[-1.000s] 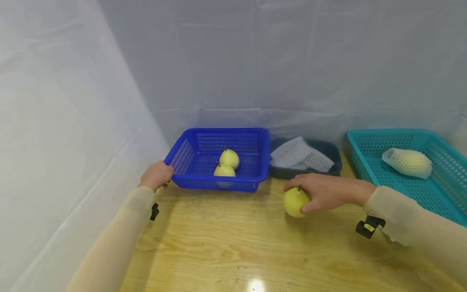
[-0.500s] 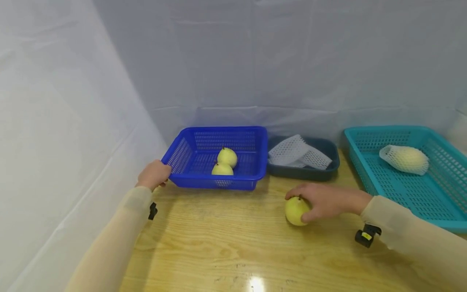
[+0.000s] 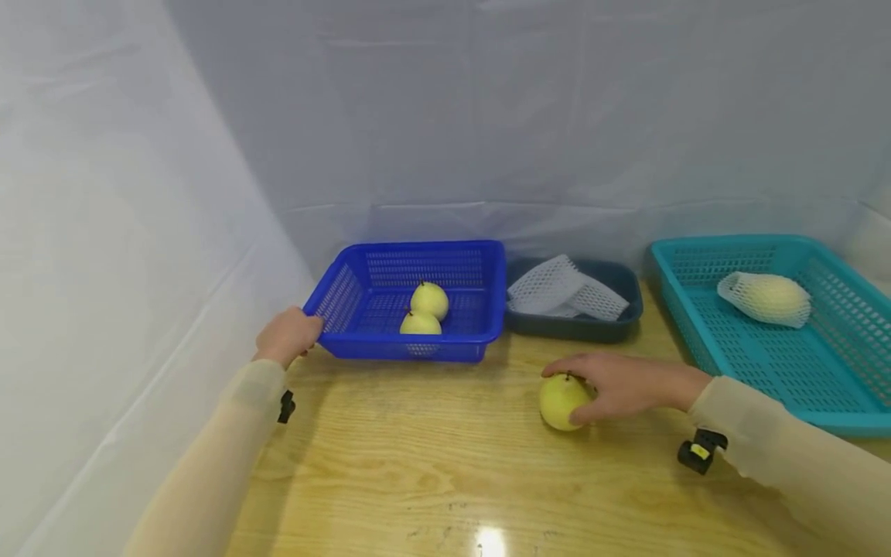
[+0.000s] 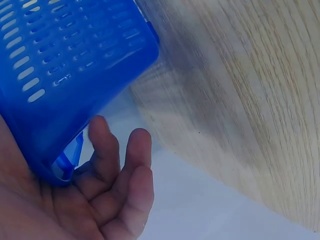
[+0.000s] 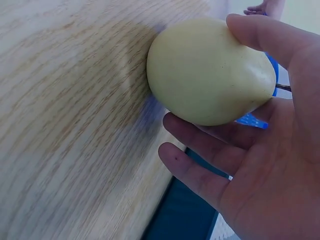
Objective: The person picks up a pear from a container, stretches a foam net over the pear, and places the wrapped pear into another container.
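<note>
My left hand grips the left front corner of the blue basket; in the left wrist view its fingers curl below the rim. Two yellow pears, the rear pear and the front pear, lie together in that basket. On the wooden table, my right hand holds another pear, thumb on one side and fingers on the other. Seen from the right wrist, this pear has bare skin, and its stem points toward the palm.
Behind the right hand stands a dark tray with white foam nets. A teal basket at the right holds a pear in a foam net. White sheeting hangs at the back and left.
My right hand has brought the pear slightly nearer to me and down onto the table. The left hand keeps its grip on the blue basket. The whole view has shifted a little.
</note>
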`<state>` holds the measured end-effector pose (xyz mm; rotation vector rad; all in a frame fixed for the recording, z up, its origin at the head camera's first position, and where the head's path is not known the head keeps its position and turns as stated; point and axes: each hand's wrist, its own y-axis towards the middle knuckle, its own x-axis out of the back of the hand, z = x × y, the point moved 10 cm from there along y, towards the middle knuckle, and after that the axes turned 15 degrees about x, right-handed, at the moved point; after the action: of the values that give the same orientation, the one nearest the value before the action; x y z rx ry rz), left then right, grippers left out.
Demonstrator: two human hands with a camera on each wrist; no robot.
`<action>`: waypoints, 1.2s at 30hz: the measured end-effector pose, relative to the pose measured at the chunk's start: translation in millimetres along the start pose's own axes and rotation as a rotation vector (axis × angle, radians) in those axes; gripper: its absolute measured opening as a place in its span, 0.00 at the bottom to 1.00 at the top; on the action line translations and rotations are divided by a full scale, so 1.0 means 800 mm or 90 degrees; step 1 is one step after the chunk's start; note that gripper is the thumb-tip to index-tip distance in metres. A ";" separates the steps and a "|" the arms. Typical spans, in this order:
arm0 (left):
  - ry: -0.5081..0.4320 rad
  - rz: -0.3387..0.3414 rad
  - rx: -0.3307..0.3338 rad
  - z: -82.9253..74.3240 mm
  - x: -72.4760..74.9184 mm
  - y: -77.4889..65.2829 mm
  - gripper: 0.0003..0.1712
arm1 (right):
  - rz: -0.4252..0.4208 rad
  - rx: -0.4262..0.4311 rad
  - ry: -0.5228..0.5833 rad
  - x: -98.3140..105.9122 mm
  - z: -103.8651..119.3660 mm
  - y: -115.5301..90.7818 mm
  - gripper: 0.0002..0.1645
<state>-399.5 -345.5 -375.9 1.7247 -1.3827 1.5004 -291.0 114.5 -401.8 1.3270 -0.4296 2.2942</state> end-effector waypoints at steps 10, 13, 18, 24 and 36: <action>0.067 -0.165 -0.027 -0.018 0.028 -0.007 0.37 | -0.014 -0.016 0.010 0.004 -0.003 -0.012 0.54; 0.078 -0.221 -0.052 -0.035 0.030 -0.017 0.40 | -0.023 -0.012 0.008 0.004 -0.005 -0.019 0.57; 0.029 -0.258 -0.111 -0.074 0.032 -0.047 0.36 | -0.027 -0.018 0.026 0.002 -0.008 -0.029 0.58; -0.074 -0.218 -0.185 -0.123 0.032 -0.092 0.24 | -0.031 -0.037 0.051 0.005 -0.010 -0.034 0.55; -0.150 -0.137 -0.349 -0.208 -0.006 -0.189 0.11 | -0.073 -0.022 -0.023 0.029 0.002 -0.048 0.47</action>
<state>-340.6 -145.3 -292.1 1.6527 -1.4895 0.7261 -280.0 151.4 -379.6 1.3418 -0.3920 2.1629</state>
